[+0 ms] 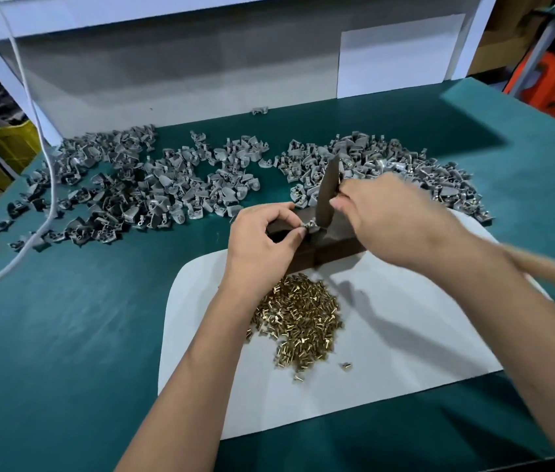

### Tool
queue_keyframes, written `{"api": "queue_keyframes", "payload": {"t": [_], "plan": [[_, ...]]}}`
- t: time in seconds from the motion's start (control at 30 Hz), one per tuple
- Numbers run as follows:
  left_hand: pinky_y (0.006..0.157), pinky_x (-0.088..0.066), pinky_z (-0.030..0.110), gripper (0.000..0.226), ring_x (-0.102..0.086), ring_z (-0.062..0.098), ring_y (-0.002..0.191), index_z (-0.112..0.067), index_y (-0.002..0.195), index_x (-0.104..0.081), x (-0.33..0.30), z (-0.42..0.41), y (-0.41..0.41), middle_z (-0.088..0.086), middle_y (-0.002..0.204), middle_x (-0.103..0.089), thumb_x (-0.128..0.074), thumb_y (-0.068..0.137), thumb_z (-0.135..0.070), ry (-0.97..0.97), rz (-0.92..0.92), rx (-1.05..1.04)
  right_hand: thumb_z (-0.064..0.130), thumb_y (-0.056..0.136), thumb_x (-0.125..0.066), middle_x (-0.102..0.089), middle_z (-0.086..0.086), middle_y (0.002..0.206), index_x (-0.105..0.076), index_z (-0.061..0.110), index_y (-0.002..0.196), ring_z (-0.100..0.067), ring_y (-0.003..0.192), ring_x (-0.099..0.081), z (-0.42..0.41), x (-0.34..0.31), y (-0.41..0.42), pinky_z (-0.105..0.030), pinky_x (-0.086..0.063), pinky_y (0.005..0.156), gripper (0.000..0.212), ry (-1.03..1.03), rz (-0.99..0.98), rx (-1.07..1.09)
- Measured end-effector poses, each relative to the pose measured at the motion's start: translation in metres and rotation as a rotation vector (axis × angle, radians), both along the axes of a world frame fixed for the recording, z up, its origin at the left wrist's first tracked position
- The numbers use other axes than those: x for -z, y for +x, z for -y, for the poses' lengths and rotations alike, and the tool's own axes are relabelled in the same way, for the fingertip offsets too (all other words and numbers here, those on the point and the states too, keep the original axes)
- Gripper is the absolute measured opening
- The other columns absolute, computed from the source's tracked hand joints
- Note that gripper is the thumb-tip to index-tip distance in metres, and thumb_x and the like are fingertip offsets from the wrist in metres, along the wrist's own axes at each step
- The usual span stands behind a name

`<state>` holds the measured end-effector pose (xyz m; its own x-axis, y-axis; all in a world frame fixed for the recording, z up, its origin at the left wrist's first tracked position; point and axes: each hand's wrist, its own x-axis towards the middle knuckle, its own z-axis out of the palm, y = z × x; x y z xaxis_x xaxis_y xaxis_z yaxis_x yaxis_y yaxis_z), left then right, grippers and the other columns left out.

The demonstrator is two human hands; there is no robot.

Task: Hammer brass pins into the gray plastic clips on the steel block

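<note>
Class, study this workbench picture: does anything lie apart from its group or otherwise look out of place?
Two strays: one gray clip lies alone by the white back panel, beyond the clip heaps; one brass pin lies just off the pin pile on the white sheet. Nothing looks damaged.

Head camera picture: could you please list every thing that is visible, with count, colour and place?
dark steel block: one, dark brown-grey, on the far edge of the white sheet.
gray plastic clip: one, on top of the block, pinched by the left fingers.
dark metal hammer with wooden handle: one, its head standing on end over the clip, its handle blurred.
loose gray plastic clips: too many to count, in piles across the far side of the table.
brass pins: too many to count, golden, heaped on the sheet near the block.
white sheet: one, on the table.
green table: one.
white cable: one, at left.
left hand: holds the clip.
right hand: grips the hammer.
</note>
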<state>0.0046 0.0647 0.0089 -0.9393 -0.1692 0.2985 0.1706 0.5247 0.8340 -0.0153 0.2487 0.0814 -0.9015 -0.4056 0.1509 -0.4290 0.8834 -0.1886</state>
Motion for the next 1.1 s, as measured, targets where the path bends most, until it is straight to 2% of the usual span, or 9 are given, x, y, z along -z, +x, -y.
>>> {"api": "queue_keyframes", "payload": {"t": [0.17, 0.33, 0.43, 0.63, 0.73, 0.83, 0.93, 1.03, 1.1], "plan": [[0.1, -0.049, 0.028, 0.014, -0.065, 0.0, 0.108, -0.02, 0.079, -0.074, 0.002, 0.001, -0.002, -0.012, 0.106, -0.071, -0.079, 0.083, -0.009, -0.021, -0.019, 0.014, 0.039, 0.108, -0.037, -0.046, -0.003, 0.067, -0.055, 0.02, 0.104, -0.034, 0.062, -0.046, 0.005, -0.005, 0.005, -0.039, -0.04, 0.059, 0.026, -0.18, -0.16, 0.019], [0.088, -0.043, 0.008, 0.016, -0.059, -0.02, 0.096, -0.02, 0.077, -0.073, 0.002, 0.001, -0.001, -0.024, 0.096, -0.066, -0.079, 0.083, -0.005, -0.022, -0.027, 0.018, 0.042, 0.108, -0.037, -0.044, 0.0, 0.069, -0.052, 0.023, 0.094, -0.031, 0.065, -0.046, 0.007, -0.008, 0.002, -0.04, -0.044, 0.064, 0.027, 0.009, -0.03, -0.007], [0.088, -0.039, 0.003, 0.017, -0.056, -0.025, 0.096, -0.023, 0.077, -0.074, 0.002, 0.001, -0.002, -0.016, 0.102, -0.068, -0.08, 0.082, -0.008, -0.024, -0.018, 0.003, 0.043, 0.106, -0.035, -0.04, 0.005, 0.062, -0.055, 0.023, 0.1, -0.028, 0.055, -0.044, 0.003, -0.01, 0.001, -0.037, -0.037, 0.057, 0.028, -0.195, -0.2, 0.03], [0.092, -0.043, 0.007, 0.02, -0.061, -0.01, 0.103, -0.02, 0.077, -0.074, -0.002, 0.001, 0.001, -0.012, 0.102, -0.068, -0.078, 0.081, 0.0, -0.032, -0.028, 0.019, 0.042, 0.109, -0.035, -0.039, 0.002, 0.066, -0.047, 0.024, 0.094, -0.033, 0.067, -0.047, 0.011, -0.008, 0.003, -0.039, -0.039, 0.063, 0.026, 0.059, -0.047, -0.03], [0.091, -0.038, 0.002, 0.02, -0.059, -0.01, 0.105, -0.024, 0.077, -0.074, -0.002, 0.002, 0.0, -0.011, 0.107, -0.068, -0.08, 0.082, -0.006, -0.042, -0.014, 0.009, 0.042, 0.108, -0.035, -0.041, 0.001, 0.064, -0.049, 0.025, 0.097, -0.033, 0.062, -0.045, 0.006, -0.012, -0.001, -0.039, -0.038, 0.06, 0.024, -0.106, -0.18, 0.019], [0.099, -0.044, 0.016, 0.015, -0.063, 0.004, 0.114, -0.02, 0.078, -0.075, -0.002, 0.003, 0.0, -0.008, 0.109, -0.068, -0.08, 0.082, -0.007, -0.054, -0.023, 0.017, 0.039, 0.109, -0.034, -0.04, 0.0, 0.065, -0.045, 0.023, 0.098, -0.035, 0.065, -0.048, 0.015, 0.0, 0.007, -0.04, -0.038, 0.061, 0.023, -0.039, -0.081, -0.003], [0.102, -0.044, 0.021, 0.01, -0.062, 0.004, 0.116, -0.017, 0.079, -0.076, -0.003, 0.002, 0.001, -0.011, 0.108, -0.067, -0.081, 0.083, -0.009, -0.057, -0.007, 0.02, 0.041, 0.109, -0.034, -0.047, -0.001, 0.07, -0.047, 0.025, 0.094, -0.035, 0.07, -0.051, 0.008, -0.004, 0.001, -0.04, -0.041, 0.064, 0.026, 0.068, -0.039, -0.014], [0.095, -0.041, 0.01, 0.011, -0.061, 0.0, 0.113, -0.021, 0.079, -0.076, -0.004, 0.001, 0.001, -0.013, 0.107, -0.066, -0.081, 0.083, -0.012, -0.048, 0.0, 0.024, 0.044, 0.107, -0.033, -0.041, 0.003, 0.064, -0.053, 0.024, 0.099, -0.033, 0.062, -0.045, 0.0, -0.008, -0.003, -0.038, -0.037, 0.059, 0.029, -0.126, -0.215, 0.028], [0.095, -0.042, 0.01, 0.012, -0.061, 0.0, 0.114, -0.02, 0.079, -0.076, -0.003, 0.003, 0.0, -0.012, 0.108, -0.066, -0.08, 0.083, -0.01, -0.048, -0.014, 0.024, 0.041, 0.108, -0.033, -0.042, 0.001, 0.062, -0.049, 0.02, 0.098, -0.03, 0.054, -0.042, 0.006, 0.0, 0.001, -0.038, -0.037, 0.056, 0.028, -0.203, -0.203, 0.015]]}}
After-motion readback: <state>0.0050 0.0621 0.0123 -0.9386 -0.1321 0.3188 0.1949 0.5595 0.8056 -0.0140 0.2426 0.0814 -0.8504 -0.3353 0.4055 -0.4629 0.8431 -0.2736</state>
